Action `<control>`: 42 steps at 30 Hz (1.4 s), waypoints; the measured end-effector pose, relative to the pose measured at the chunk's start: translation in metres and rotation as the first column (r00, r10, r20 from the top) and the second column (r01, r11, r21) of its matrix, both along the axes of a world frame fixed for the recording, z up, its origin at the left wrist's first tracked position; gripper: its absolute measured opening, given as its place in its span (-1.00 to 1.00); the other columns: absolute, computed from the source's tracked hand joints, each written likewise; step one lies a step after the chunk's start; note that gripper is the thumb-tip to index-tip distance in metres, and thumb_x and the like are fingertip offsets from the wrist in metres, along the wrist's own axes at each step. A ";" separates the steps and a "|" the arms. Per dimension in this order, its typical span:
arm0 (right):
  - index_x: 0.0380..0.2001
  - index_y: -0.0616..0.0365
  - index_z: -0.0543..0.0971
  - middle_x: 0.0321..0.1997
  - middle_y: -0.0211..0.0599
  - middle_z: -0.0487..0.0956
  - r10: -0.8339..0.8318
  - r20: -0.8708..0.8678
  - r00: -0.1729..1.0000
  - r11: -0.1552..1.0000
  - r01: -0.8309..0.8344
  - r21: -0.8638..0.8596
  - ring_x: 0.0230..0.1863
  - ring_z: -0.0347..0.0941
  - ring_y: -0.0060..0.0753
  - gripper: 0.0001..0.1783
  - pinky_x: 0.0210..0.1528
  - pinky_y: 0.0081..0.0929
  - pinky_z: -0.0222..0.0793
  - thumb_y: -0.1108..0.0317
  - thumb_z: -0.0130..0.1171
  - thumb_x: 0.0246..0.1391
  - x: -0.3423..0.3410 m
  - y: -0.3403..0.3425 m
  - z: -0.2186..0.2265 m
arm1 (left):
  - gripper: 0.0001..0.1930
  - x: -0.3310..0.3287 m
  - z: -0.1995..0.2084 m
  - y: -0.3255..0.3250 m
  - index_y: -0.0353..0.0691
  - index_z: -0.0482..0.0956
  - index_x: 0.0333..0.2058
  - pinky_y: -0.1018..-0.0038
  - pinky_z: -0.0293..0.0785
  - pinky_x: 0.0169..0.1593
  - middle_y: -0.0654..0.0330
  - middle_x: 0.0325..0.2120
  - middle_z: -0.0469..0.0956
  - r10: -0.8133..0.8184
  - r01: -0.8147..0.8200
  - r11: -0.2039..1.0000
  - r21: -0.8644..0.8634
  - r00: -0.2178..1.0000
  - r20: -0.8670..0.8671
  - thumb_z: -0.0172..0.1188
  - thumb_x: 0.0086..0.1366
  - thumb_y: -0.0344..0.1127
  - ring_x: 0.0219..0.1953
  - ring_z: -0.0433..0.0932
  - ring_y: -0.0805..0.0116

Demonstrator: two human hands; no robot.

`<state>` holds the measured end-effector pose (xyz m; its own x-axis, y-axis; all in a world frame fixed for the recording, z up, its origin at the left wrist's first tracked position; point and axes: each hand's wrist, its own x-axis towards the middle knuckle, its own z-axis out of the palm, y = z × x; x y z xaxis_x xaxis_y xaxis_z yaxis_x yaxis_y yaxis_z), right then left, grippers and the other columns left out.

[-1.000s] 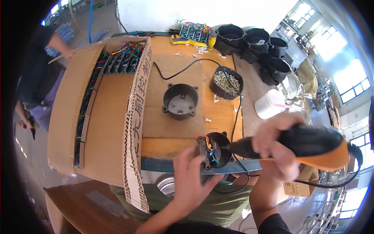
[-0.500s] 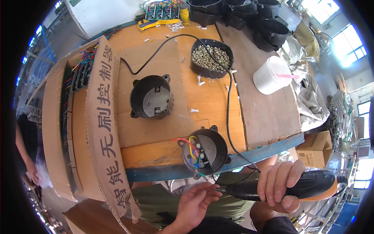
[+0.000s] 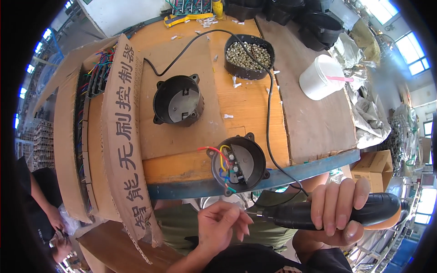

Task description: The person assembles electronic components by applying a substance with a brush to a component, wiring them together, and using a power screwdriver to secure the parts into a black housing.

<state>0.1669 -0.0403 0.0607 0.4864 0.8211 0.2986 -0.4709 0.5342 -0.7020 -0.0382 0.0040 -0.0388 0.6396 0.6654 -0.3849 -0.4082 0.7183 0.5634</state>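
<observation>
While the right hand point(image 3: 339, 207) clenches the stiff, probably weighty screwdriver point(image 3: 318, 213) mid-body, left fingers point(image 3: 227, 218) pinch at its tip; a screw there would be tiny and slippery.

Wired housing point(image 3: 239, 164) before empty housing point(image 3: 177, 100)

White plastic tub point(image 3: 320, 78), bowl of screws point(image 3: 249, 57), cardboard box point(image 3: 95, 150).

The right hand point(image 3: 339, 209) grips an electric screwdriver point(image 3: 327, 213) (cord trailing up the table); the left hand point(image 3: 221, 224) pinches at its tip, just below a wired black housing point(image 3: 239, 163).
</observation>
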 end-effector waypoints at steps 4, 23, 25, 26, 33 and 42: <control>-0.13 0.06 0.40 -0.46 -0.42 0.47 -0.016 -0.045 0.999 1.000 0.016 -0.006 -0.57 0.42 -0.48 -0.65 -0.47 -0.46 0.42 0.41 0.29 0.04 -0.004 -0.006 0.006 | -0.85 0.001 0.009 -0.003 -0.48 0.57 -0.19 0.39 0.56 -0.59 -0.18 -0.40 0.65 0.047 -0.045 0.996 0.071 0.999 -0.023 0.18 0.36 -0.47 -0.55 0.64 0.15; -0.19 0.12 0.40 -0.45 -0.41 0.50 -0.015 -0.094 0.995 0.988 0.030 0.153 -0.56 0.45 -0.52 -0.67 -0.47 -0.51 0.42 0.46 0.28 0.00 -0.016 0.018 0.017 | -0.87 -0.005 0.011 0.008 -0.48 0.59 -0.19 0.39 0.64 -0.47 -0.22 -0.35 0.66 -0.005 0.040 0.994 -0.105 0.950 0.311 0.15 0.37 -0.52 -0.43 0.70 0.13; -0.19 0.13 0.39 -0.45 -0.39 0.50 0.014 -0.116 0.993 0.986 0.005 0.166 -0.56 0.45 -0.51 -0.67 -0.49 -0.52 0.42 0.47 0.28 -0.01 -0.013 0.025 0.018 | -0.87 -0.005 0.011 0.011 -0.48 0.60 -0.19 0.44 0.62 -0.49 -0.17 -0.39 0.66 -0.036 0.034 0.999 0.012 0.978 0.207 0.19 0.34 -0.54 -0.46 0.69 0.20; -0.19 0.14 0.39 -0.45 -0.38 0.50 0.040 -0.130 0.991 0.985 -0.017 0.173 -0.57 0.45 -0.51 -0.67 -0.49 -0.52 0.42 0.48 0.27 -0.01 -0.011 0.029 0.018 | -0.86 -0.005 0.014 0.012 -0.48 0.61 -0.18 0.48 0.60 -0.49 -0.13 -0.42 0.67 -0.045 0.036 0.997 0.061 0.988 0.148 0.22 0.31 -0.55 -0.48 0.68 0.24; -0.19 0.20 0.33 -0.44 -0.36 0.44 0.049 0.142 0.989 0.975 -0.078 0.209 -0.56 0.45 -0.52 -0.67 -0.45 -0.52 0.44 0.56 0.20 -0.01 0.010 0.057 0.038 | -0.39 -0.009 0.007 0.023 -0.47 0.48 -0.04 0.50 0.52 -0.24 -0.03 -0.31 0.60 0.396 0.046 0.532 0.846 0.869 -0.296 0.57 0.01 -0.28 -0.26 0.61 0.26; -0.26 0.18 0.50 -0.49 -0.30 0.52 0.203 0.337 0.919 0.950 -0.101 -0.297 -0.47 0.48 -0.41 -0.66 -0.34 -0.49 0.41 0.54 0.36 -0.15 -0.025 0.085 0.025 | 0.16 0.027 -0.003 0.063 -0.51 0.11 0.26 0.10 0.28 0.25 -0.23 0.14 0.35 0.511 0.159 0.403 0.901 0.778 -0.366 0.66 -0.17 -0.05 0.17 0.38 -0.19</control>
<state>0.1418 0.0450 0.0857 0.2509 0.9498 0.1869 -0.2197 0.2439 -0.9446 -0.0115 0.0669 -0.0415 0.3691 0.8874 0.2763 0.1390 -0.3466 0.9276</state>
